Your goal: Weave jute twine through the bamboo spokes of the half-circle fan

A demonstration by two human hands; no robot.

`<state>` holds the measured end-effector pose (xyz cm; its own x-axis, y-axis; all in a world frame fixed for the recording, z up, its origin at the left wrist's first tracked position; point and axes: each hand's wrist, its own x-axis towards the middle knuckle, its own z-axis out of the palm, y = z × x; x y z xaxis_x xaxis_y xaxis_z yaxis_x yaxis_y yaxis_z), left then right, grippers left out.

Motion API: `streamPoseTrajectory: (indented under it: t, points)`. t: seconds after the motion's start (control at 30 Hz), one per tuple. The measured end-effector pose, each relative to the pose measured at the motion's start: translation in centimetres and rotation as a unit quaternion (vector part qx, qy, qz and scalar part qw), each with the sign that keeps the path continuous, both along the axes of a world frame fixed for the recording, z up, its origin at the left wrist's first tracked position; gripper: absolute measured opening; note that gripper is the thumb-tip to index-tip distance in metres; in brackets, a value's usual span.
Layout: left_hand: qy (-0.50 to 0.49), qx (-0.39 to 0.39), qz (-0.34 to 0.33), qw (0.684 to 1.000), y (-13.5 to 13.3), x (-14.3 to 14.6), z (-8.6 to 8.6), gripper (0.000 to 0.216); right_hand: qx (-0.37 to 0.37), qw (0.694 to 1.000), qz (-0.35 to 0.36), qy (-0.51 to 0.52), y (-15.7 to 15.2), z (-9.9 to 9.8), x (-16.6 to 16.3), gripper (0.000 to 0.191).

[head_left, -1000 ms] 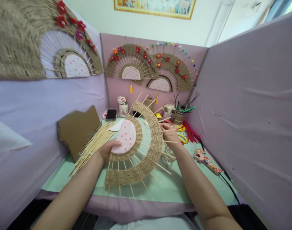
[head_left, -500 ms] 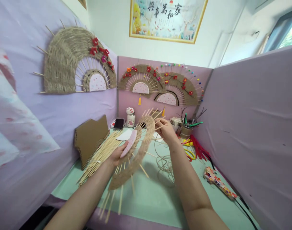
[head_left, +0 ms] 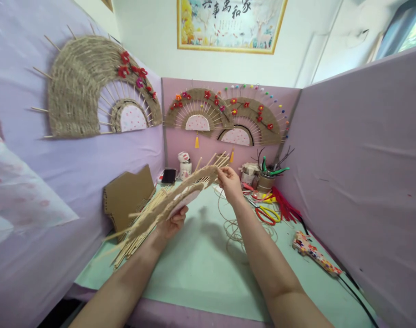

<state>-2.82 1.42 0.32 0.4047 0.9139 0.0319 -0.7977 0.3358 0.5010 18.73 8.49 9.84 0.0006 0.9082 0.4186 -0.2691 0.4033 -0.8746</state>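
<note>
From where I stand, the woven fan (head_left: 176, 191) is up in the air over the bench (head_left: 201, 269), left of and beyond the loose coil of cord (head_left: 233, 232). Its left hand (head_left: 175, 223) support has fingers curled under the spotted half-circle (head_left: 185, 203); the right hand (head_left: 229, 182), just beyond the coil, pinches the outer band's far end, though I can't tell whether cord is caught there too. Both woven bands look built, and the half-circle is in place; bare stick ends jut past the rim, and I see no flowers on it, so I'd judge trimming and decoration remain. It's tilted nearly edge-on, its long axis running from near left to far right, beyond the coil.
</note>
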Motion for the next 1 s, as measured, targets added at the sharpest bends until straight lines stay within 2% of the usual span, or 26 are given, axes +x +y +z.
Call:
streamPoseTrajectory:
  t: [0.1, 0.17, 0.23, 0.33, 0.37, 0.43, 0.47, 0.5, 0.57, 0.6, 0.67, 0.73, 0.87, 1.0]
  points:
    - [-0.019, 0.006, 0.047, 0.999, 0.6, -0.4, -0.8, 0.022, -0.011, 1.000, -0.001, 0.003, 0.3, -0.2, 0.1, 0.047]
    - [-0.029, 0.030, 0.039, 0.998, 0.9, -0.6, -0.9, 0.031, -0.024, 0.999, 0.019, -0.015, 0.4, -0.5, 0.2, 0.047]
    - [-0.036, 0.057, 0.018, 0.998, 0.9, -0.7, -0.5, 0.042, -0.032, 0.998, 0.029, -0.035, 0.5, -0.8, 0.2, 0.043]
    - [-0.012, 0.071, 0.020, 0.997, 0.7, -0.2, 0.5, 0.057, -0.032, 0.998, -0.003, -0.044, 0.8, -1.2, 0.0, 0.040]
    - [0.016, 0.066, 0.036, 0.997, 0.6, 0.0, 0.8, 0.055, -0.033, 0.998, -0.016, -0.043, 0.9, -1.4, -0.1, 0.039]
    - [0.114, 0.044, 0.084, 0.989, 0.6, 0.7, 1.1, 0.036, -0.034, 0.998, -0.029, -0.044, 1.2, -1.7, -0.2, 0.037]
    - [0.180, 0.035, 0.114, 0.977, 0.7, 1.1, 1.0, 0.023, -0.035, 0.998, -0.033, -0.045, 1.3, -1.9, -0.3, 0.035]
    - [0.249, 0.030, 0.145, 0.957, 0.8, 1.4, 0.8, 0.018, -0.036, 0.998, -0.036, -0.048, 1.4, -2.0, -0.3, 0.034]
    - [0.352, 0.040, 0.223, 0.908, 1.1, 1.7, 0.3, 0.029, -0.037, 0.997, -0.042, -0.058, 1.4, -2.1, -0.3, 0.032]
    - [0.371, 0.047, 0.270, 0.888, 1.3, 1.8, 0.1, 0.029, -0.038, 0.996, -0.043, -0.065, 1.3, -2.1, -0.3, 0.031]
    - [0.344, 0.059, 0.350, 0.869, 1.6, 1.9, -0.1, 0.023, -0.041, 0.995, -0.038, -0.079, 1.2, -2.1, -0.3, 0.030]
    - [0.272, 0.066, 0.382, 0.881, 2.0, 1.8, 0.3, 0.024, -0.040, 0.994, -0.024, -0.095, 0.9, -2.0, -0.4, 0.028]
    - [0.172, 0.075, 0.373, 0.909, 3.4, 2.1, 2.5, 0.026, -0.013, 0.992, -0.026, -0.125, 0.8, -1.7, -0.3, 0.025]
    - [0.147, 0.098, 0.376, 0.910, 5.2, 3.2, 5.2, 0.026, 0.062, 0.972, -0.119, -0.192, 0.8, -1.5, 0.7, 0.028]
